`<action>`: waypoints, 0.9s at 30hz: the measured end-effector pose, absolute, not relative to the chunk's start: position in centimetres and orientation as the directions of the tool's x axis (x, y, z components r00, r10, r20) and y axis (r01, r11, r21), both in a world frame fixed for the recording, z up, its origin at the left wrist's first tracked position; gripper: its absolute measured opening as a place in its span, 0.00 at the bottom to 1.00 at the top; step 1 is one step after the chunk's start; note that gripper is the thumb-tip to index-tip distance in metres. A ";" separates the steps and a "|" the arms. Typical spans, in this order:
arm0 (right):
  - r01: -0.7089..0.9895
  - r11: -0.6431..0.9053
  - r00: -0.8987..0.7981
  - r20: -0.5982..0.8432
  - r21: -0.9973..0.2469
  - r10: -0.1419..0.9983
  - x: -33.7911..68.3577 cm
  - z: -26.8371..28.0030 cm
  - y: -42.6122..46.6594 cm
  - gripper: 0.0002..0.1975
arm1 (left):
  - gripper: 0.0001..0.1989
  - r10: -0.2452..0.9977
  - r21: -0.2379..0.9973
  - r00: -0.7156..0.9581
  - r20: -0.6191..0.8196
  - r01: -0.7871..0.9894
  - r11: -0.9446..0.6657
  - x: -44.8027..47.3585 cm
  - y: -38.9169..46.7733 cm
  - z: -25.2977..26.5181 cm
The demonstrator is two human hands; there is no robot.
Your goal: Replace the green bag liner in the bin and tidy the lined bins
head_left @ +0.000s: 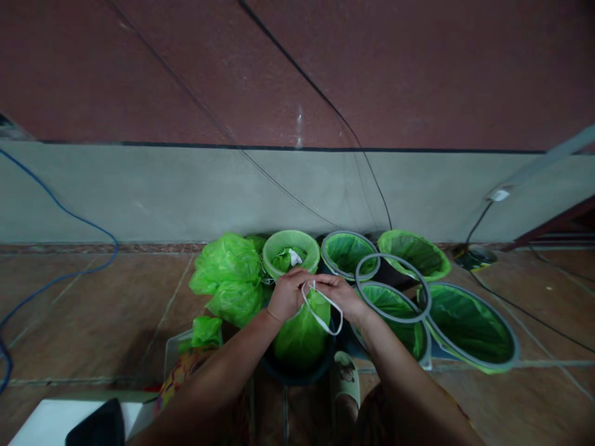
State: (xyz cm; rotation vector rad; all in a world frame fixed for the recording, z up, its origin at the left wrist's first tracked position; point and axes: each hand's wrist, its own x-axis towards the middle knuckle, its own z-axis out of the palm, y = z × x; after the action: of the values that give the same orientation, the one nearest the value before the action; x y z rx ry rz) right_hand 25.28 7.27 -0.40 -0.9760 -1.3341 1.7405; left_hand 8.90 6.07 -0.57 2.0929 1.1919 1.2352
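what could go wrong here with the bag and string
The white string hangs in a loose loop below the left hand and right hand, so it might snag or slip. The green bag looks thin and could tear if pulled hard. The grey ring lies across the bins near the right forearm; a bump could possibly knock it off.

We see a bag (302, 341) in the front bin (297, 377); behind it, another bin (292, 238); to the left of both, heaped bags (227, 266); to the right, four bins (515, 345); behind all, the wall (186, 192).
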 end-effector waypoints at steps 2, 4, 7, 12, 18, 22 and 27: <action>-0.106 -0.271 -0.433 -0.201 -0.957 0.879 25.4 -0.5 7.3 0.16 | 0.09 0.841 0.729 0.175 0.511 0.431 -0.532 8.9 6.3 -0.8; -0.139 -0.312 -0.406 -0.233 -0.940 0.884 25.5 -0.7 7.3 0.15 | 0.08 0.846 0.749 0.141 0.515 0.406 -0.524 8.9 6.7 -1.0; -0.194 -0.347 -0.363 -0.262 -0.918 0.894 25.5 -0.7 7.5 0.14 | 0.08 0.870 0.795 0.133 0.474 0.360 -0.488 8.7 7.0 -1.3; -0.223 -0.349 -0.292 -0.279 -0.910 0.915 25.2 -0.5 7.5 0.10 | 0.09 0.919 0.874 0.156 0.363 0.286 -0.394 8.8 7.0 -1.5; -0.267 -0.489 -0.345 -0.391 -0.831 0.853 25.5 0.0 7.7 0.05 | 0.10 0.939 0.905 0.157 0.305 0.261 -0.337 9.3 6.8 -1.4; -0.343 -0.458 -0.349 -0.341 -0.820 0.873 26.3 0.6 7.9 0.06 | 0.11 0.954 0.916 0.145 0.262 0.274 -0.293 9.0 7.1 -1.8; -0.372 -0.439 -0.290 -0.347 -0.817 0.892 27.5 0.8 8.3 0.05 | 0.10 0.965 0.895 0.114 0.235 0.363 -0.261 8.5 7.7 -3.2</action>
State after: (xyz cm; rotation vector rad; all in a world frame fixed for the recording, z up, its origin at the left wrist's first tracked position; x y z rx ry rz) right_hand 27.46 8.27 0.82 -1.0375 -0.7811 1.8481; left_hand 8.54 7.71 -3.19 1.7207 1.3026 1.1379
